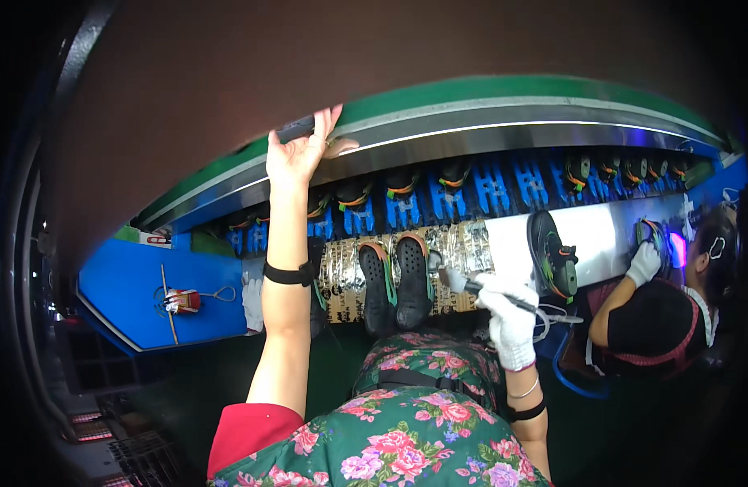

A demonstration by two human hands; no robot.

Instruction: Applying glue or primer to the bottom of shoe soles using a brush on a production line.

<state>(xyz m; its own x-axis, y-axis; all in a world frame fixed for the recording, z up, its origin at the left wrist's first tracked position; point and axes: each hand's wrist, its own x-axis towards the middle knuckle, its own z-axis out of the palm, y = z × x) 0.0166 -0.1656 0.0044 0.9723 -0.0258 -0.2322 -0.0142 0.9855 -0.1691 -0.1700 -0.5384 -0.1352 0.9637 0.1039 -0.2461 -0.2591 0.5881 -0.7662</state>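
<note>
My bare left hand [297, 154] is stretched far forward to the green belt, its fingers around a dark object [295, 130] that is mostly hidden by the hand and the brown shape above. In a white knitted glove, my right hand [506, 316] grips a brush [473, 286] by its dark handle, the pale bristles pointing left. Just left of the bristles lie two black clogs, the left clog [376, 280] and the right clog [413, 280], with perforated tops and orange and green edging. They rest side by side on a ledge covered in patterned brown tape [463, 243].
Beyond the ledge runs a row of blue holders [402, 209], several carrying dark shoes. Another black shoe [544, 252] stands on the white surface [593, 235]. A co-worker [658, 316] in white gloves works at the right. On the left blue table [131, 292] lies a small red-and-white item [182, 301].
</note>
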